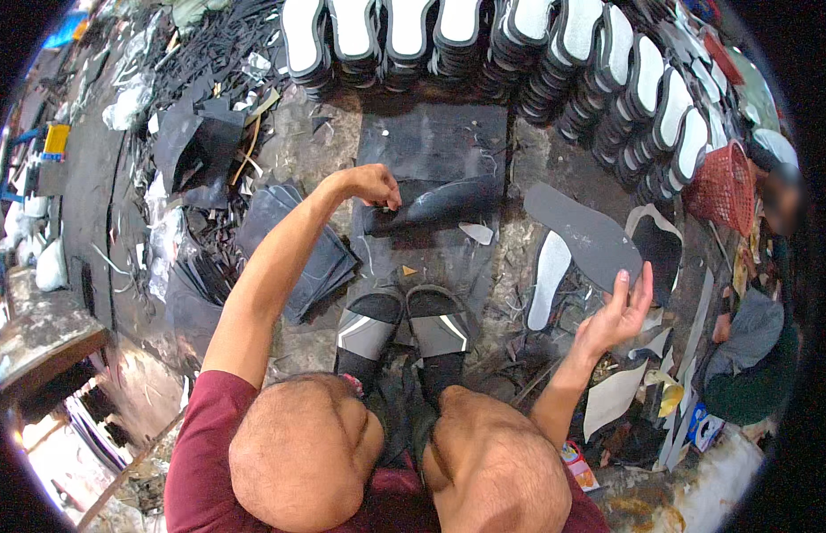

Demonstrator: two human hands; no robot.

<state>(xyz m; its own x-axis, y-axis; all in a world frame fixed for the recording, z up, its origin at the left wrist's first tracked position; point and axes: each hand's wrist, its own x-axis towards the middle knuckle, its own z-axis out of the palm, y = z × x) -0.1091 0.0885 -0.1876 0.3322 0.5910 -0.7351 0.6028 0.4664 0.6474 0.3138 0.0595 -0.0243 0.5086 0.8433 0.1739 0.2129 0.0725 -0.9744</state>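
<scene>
My right hand (pixel 615 313) pinches a grey shoe sole (pixel 583 233) by its lower end, thumb on its upper face, and holds it out to the right. Below that sole lies a narrow white-topped insole (pixel 550 274). A black sole-shaped piece with a pale rim (pixel 655 247) is partly hidden behind the held sole. Over the dark work board (pixel 431 133), my left hand (pixel 372 186) is closed with its fingers curled down; what it holds, if anything, is hidden. Close under its fingertips lies a curled black strip of sheet (pixel 453 201).
Stacks of white-topped soles (pixel 409 35) curve around the far side and right. Black sheets (pixel 297 249) and heaped dark offcuts (pixel 226 53) lie left. A red basket (pixel 722 188) stands right, near another person (pixel 782 200). My sandalled feet (pixel 404 324) rest in front of the board.
</scene>
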